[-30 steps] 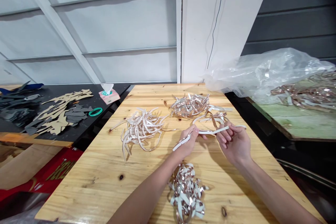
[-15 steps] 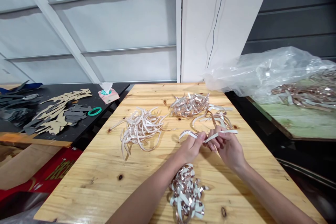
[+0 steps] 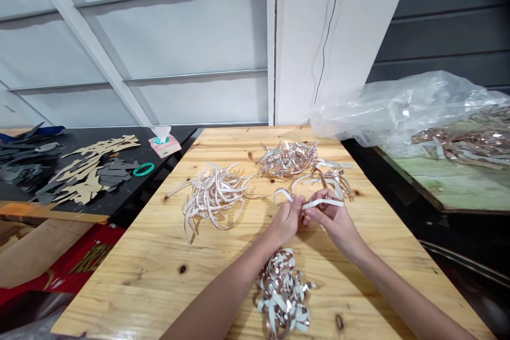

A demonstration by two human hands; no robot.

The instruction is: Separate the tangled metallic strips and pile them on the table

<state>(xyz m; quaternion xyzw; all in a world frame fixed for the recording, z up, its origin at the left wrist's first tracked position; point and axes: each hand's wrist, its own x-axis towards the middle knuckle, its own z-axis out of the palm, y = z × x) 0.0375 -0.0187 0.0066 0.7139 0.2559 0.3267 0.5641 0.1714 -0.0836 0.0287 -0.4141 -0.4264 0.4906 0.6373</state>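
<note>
Between my two hands runs a narrow strip (image 3: pixel 324 202), white on one face and shiny rose-gold on the other. My left hand (image 3: pixel 287 220) pinches it, and a curled end sticks out to the left. My right hand (image 3: pixel 332 218) grips the strip too, thumb and fingers closed, with the hands almost touching. Beyond them lie a heap of shiny rose-gold strips (image 3: pixel 289 159) and a few looser strips (image 3: pixel 338 183). A pile of curly white-and-rose-gold pieces (image 3: pixel 282 292) sits below my left wrist. To the left is a bundle of pale strips (image 3: pixel 217 196).
The wooden table (image 3: pixel 151 271) carries these piles. On a black table (image 3: pixel 131 191) at left are beige and grey scraps (image 3: pixel 91 167), a green tape ring (image 3: pixel 144 169) and a tissue pack (image 3: pixel 164 143). A clear plastic bag (image 3: pixel 398 106) with more strips lies at right.
Both hands have shifted slightly left with the strip. My right hand has moved closer to my left, and its end of the strip reaches less far to the right.
</note>
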